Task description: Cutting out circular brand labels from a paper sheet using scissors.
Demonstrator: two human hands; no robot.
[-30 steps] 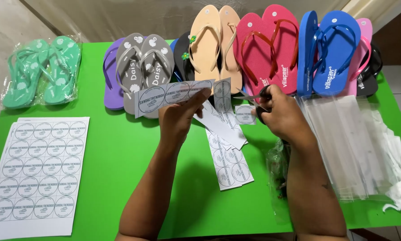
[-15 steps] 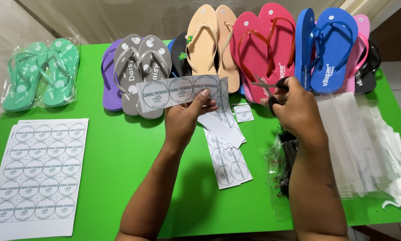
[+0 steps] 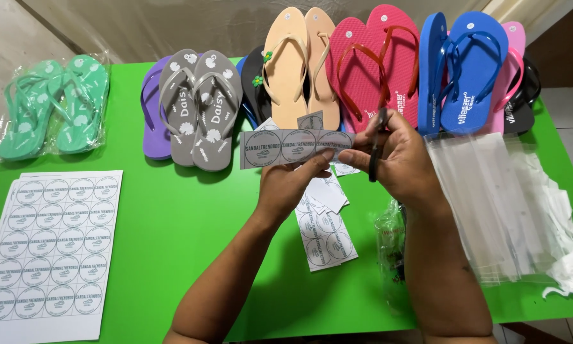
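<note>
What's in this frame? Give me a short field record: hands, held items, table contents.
left hand: holds label strip by its right part
right hand: holds black scissors at the strip's right end
under hands: cut label pieces
left of table: full label sheet, bagged green sandals
back row: grey sandals, peach, red, blue pairs
right: clear bags
surface: green table

Flip-flops in grey point(image 3: 200, 108), peach point(image 3: 299, 60), red point(image 3: 376, 60) and blue point(image 3: 462, 67) line the green table's point(image 3: 172, 216) far edge. A bagged mint pair point(image 3: 50, 105) lies far left. A label sheet point(image 3: 50, 255) sits near left, clear bags point(image 3: 490, 204) right.
</note>
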